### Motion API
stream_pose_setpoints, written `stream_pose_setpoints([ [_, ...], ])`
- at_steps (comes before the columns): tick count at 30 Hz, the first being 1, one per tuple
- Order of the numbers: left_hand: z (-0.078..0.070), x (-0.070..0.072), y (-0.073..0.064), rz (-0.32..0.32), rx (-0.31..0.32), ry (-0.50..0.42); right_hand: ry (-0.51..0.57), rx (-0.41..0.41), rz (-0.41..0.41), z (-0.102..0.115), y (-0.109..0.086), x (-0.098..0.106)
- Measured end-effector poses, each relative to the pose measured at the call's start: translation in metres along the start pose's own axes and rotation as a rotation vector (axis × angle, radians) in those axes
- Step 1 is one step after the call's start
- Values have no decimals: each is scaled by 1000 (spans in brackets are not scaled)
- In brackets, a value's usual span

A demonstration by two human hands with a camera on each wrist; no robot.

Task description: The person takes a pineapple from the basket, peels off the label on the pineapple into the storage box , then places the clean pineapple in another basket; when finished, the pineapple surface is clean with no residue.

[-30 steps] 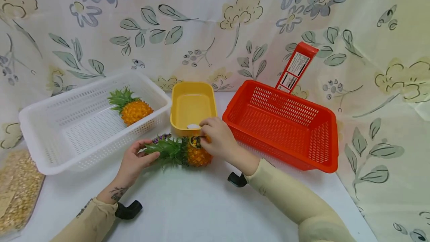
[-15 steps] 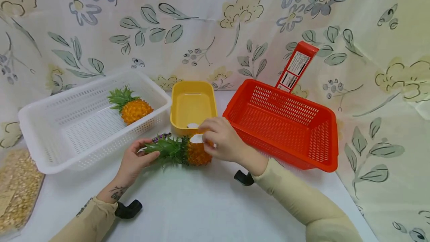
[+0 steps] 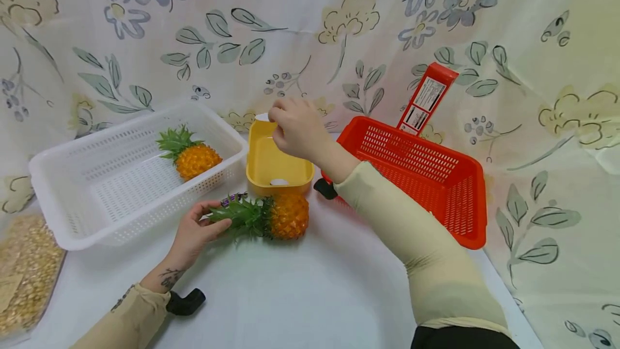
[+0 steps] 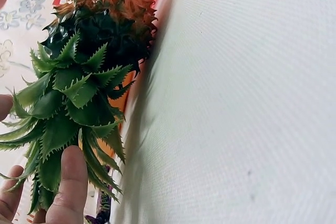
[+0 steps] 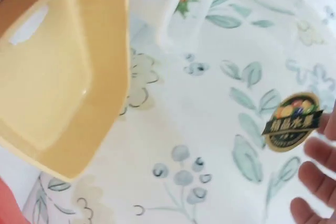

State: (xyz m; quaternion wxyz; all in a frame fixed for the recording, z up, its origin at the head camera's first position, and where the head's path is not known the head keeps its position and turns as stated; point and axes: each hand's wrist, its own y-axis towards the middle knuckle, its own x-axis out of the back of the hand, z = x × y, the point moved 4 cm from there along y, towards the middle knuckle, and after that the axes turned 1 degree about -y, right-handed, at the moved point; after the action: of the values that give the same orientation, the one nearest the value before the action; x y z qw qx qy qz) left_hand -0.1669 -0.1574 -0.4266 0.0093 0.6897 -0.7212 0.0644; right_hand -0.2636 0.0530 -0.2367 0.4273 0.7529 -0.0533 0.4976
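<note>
Between the thumb and fingers of my left hand [image 3: 194,233] are the green leaves of a small pineapple [image 3: 289,217], which lies on its side on the white table. The left wrist view shows the thumb on the spiky leaves [image 4: 65,111] and other fingers around them. My right hand [image 3: 305,133] is raised over the far part of a yellow tub [image 3: 263,163], pinching an oval fruit sticker [image 5: 292,121] by its edge. This sticker is black and gold with a fruit picture; its white back shows in the head view. Another white piece [image 3: 279,182] lies inside the tub.
A white basket [image 3: 140,209] at left holds a second pineapple [image 3: 196,161]. The red basket [image 3: 411,176] stands at right, partly behind my right sleeve. A purple printed strip [image 3: 233,199] lies beside the leaves. At far left is a bag of kernels [image 3: 31,273].
The sticker has come off the pineapple's side. My right hand has carried it up and away, over the tub's far end. My left hand has stayed at the leaves.
</note>
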Motion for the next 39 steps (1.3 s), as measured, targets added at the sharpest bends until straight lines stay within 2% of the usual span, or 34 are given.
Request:
stream_pose_setpoints([
  [5,2,0,-1,-3,7,8,-126,-116,204,-14,11,-40],
  [10,4,-1,-2,-3,7,16,-183,-160,431,-24,12,-81],
  [15,5,-2,-2,-1,9,15,-210,-201,681,-26,6,-108],
  [18,5,-2,-2,2,7,18,-221,-233,764,-27,3,-118],
  [21,4,-2,-3,3,3,21,-233,-245,803,-27,2,-125],
  [26,3,-2,-3,-1,0,30,-202,-263,821,-26,2,-127],
  [29,2,-2,-3,-1,1,29,-128,-307,781,-27,3,-120],
  [32,1,-1,-2,-3,1,27,12,-397,662,-30,2,-107],
  [34,0,-1,-2,-6,1,27,149,-485,567,-35,-2,-96],
  [39,-2,0,-2,-7,9,32,537,-734,303,-42,-30,-63],
])
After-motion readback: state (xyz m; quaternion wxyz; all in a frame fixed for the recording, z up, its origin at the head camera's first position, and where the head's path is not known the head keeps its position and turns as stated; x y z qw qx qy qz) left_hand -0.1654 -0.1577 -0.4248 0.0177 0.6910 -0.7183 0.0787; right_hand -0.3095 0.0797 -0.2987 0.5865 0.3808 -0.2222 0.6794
